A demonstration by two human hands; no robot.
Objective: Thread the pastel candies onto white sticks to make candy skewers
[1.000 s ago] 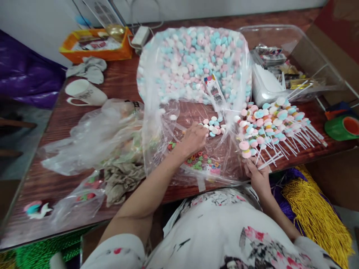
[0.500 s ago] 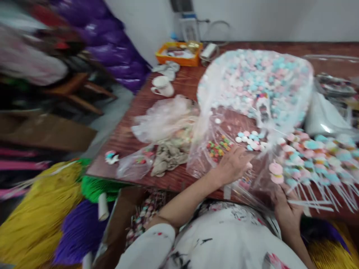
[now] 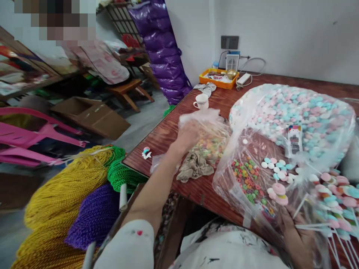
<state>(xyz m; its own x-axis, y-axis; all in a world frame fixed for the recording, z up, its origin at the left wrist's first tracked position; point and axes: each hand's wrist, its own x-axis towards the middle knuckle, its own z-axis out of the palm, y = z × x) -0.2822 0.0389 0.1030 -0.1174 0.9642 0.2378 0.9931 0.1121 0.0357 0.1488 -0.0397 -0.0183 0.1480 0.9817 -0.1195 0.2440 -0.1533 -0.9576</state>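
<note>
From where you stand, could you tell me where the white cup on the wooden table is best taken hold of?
Take the white cup by its handle, the loop that sticks out on the side facing the table's left edge. It stands upright with bare tabletop on that side, so coming in from the left looks easiest. The grey cloth lies close behind it.

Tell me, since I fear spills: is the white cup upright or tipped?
Upright. The white cup stands on its base on the wooden table, open mouth upward, handle at its left.
</note>
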